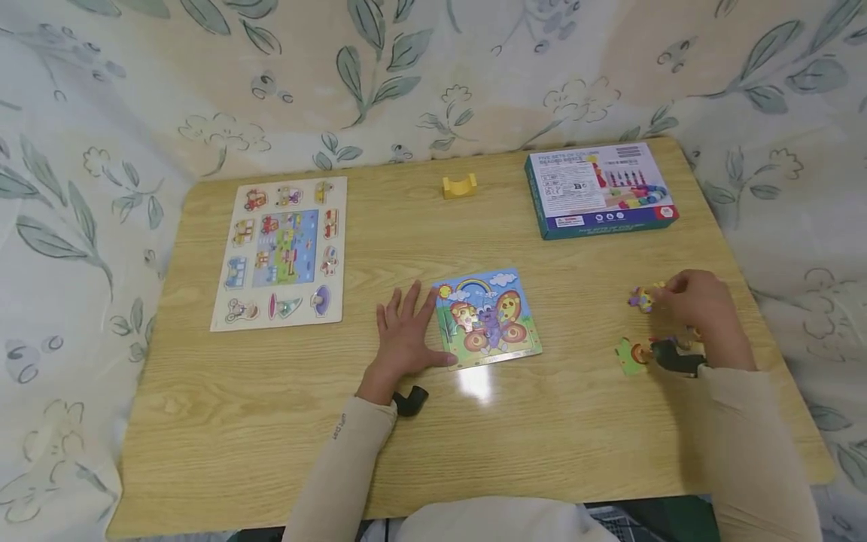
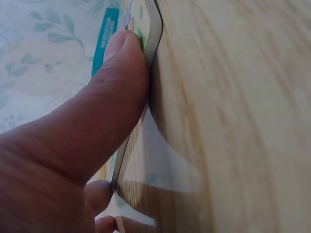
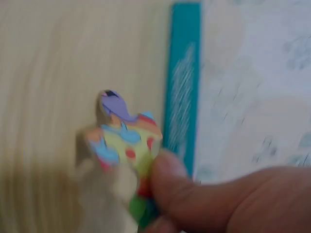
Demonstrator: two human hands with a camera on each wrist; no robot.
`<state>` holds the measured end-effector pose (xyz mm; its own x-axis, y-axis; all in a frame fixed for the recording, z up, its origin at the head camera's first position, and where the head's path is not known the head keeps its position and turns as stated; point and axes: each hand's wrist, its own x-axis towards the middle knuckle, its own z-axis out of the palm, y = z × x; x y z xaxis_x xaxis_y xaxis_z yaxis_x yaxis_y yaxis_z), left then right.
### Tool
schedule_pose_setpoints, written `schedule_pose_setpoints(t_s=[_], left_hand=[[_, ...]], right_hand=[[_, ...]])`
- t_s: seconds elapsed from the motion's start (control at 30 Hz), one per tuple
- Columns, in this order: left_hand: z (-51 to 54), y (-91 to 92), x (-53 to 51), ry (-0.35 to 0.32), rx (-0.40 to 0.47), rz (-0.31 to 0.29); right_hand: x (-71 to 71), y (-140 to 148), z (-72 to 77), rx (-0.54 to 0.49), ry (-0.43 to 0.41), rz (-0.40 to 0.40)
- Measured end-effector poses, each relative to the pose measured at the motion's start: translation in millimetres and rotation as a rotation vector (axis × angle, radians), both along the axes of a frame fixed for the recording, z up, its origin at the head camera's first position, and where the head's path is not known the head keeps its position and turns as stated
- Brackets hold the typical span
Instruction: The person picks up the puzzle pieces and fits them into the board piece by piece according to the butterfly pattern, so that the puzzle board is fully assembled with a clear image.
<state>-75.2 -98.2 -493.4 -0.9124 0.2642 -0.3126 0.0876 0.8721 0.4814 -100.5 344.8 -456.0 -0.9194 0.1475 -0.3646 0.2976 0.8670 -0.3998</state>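
A worktop [image 1: 203, 421] with a pale, yellowish wood grain carries everything here. On its far left lies a cream board [image 1: 287, 248] with 10 small pictures set round 1 central scene. Near the back edge sits 1 yellow block [image 1: 459, 187], its curved notch facing up, and to the right of it 1 teal-sided box [image 1: 603, 188] lies flat. A square butterfly puzzle [image 1: 488, 320] is near the middle, a bright reflection just below it. Loose pieces [image 1: 631, 357], 1 of them green, lie at the right, partly hidden.
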Motion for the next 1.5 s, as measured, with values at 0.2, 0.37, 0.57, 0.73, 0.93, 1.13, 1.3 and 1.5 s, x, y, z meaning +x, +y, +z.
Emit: schedule_pose_setpoints(t_s=[0.2,0.37,0.57,0.73,0.93,1.13,1.3,1.5], left_hand=[[0.9,-2.7,2.7,-0.003,-0.008,0.003],[-1.4,-1.9,1.5,0.010,-0.010,-0.004],[-3.3,1.0,-2.3,0.011,-0.010,-0.007],[-2.6,1.8,-2.4,0.007,-0.017,-0.006],[-0.5,1.8,-2.0,0.006,-0.017,-0.005],[-1.2,1.4,-2.0,0.005,-0.018,-0.009],[-3.2,1.2,-3.2,0.007,-0.038,-0.011],[-2.9,1.0,-2.8,-0.005,-0.038,-0.007]], right_hand=[[-12.8,-71,2.3,-0.274,0.047,0.176],[-24.7,-122,-6.7,-0.465,-0.051,0.259],[-34.7,-150,-18.8,-0.483,-0.138,0.293],[-34.0,-155,-19.7,-0.407,-0.142,0.274],[-30.8,-158,-18.0,-0.372,-0.129,0.260],[-28.3,-158,-12.6,-0.377,-0.086,0.253],[-29.6,-163,-12.5,-0.416,-0.072,0.274],[-29.7,-171,-17.1,-0.327,-0.048,0.287]])
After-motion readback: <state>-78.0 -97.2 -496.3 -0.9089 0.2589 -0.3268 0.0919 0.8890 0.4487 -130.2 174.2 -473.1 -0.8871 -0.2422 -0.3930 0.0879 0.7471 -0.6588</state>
